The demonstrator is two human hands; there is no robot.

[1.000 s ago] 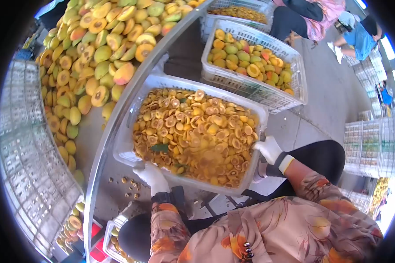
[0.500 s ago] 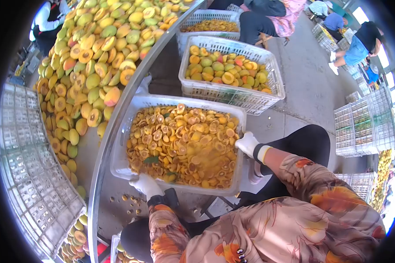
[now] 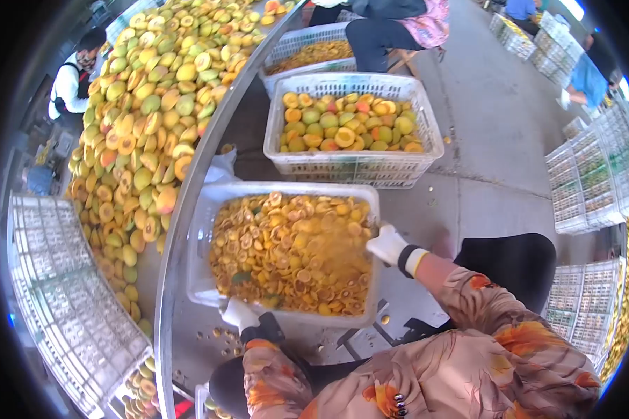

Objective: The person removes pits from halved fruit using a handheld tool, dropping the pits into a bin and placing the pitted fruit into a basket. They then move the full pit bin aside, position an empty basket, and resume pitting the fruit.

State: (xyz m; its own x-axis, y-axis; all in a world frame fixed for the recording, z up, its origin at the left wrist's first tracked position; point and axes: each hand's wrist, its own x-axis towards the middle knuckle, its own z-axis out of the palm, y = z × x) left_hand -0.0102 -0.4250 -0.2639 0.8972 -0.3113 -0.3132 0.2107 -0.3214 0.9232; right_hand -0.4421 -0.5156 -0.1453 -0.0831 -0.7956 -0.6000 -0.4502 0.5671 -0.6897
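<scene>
A white plastic crate full of small round yellow-brown fruit pieces stands in front of me, beside the metal table edge. My left hand, in a white glove, has its fingers closed on the near left rim. At the right side, my gloved right hand grips the rim too. Part of the fruit pieces looks smeared, and a dark green leaf lies among them. Fingers on the inner side of the rim are partly hidden.
Beyond stands a crate of whole and halved yellow-green fruit, with another crate behind it. A large fruit heap covers the metal-edged table. Stacked crates stand right, a slatted crate left. Other people sit nearby.
The view has shifted, so the surroundings sit lower in it. Both hands keep their hold on the crate, which appears slightly farther from the crate of whole fruit.
</scene>
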